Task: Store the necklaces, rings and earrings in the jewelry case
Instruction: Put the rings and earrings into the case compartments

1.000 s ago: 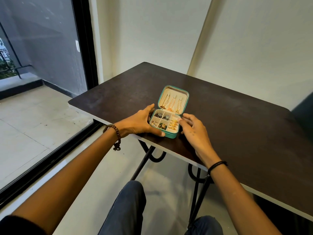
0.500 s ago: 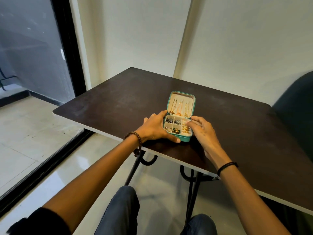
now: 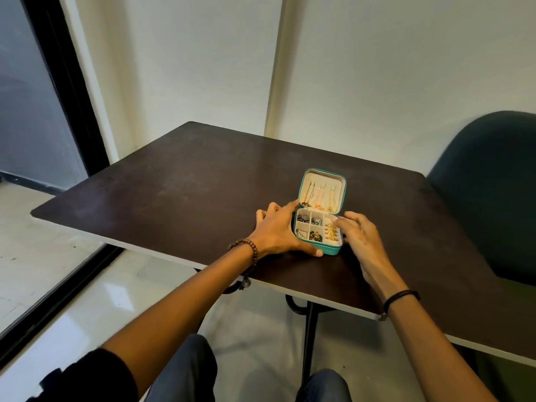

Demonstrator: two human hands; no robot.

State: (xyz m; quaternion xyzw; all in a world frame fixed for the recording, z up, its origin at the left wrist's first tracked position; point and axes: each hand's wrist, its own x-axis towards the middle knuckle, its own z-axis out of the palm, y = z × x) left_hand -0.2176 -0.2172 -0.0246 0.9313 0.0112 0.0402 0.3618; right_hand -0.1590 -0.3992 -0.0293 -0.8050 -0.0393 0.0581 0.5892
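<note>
Teal jewelry case (image 3: 330,250) is partly hidden by the left hand (image 3: 277,230).

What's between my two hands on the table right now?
The open jewelry case sits between the left hand and right hand, touching both, in the head view.

Dark table (image 3: 188,198), teal chair (image 3: 493,184) (partly cropped)

A brown wooden bead bracelet (image 3: 250,250) circles the left wrist, a thin black cord band (image 3: 401,297) the right; black short sleeve (image 3: 95,378), grey-blue trousers (image 3: 185,372).
</note>
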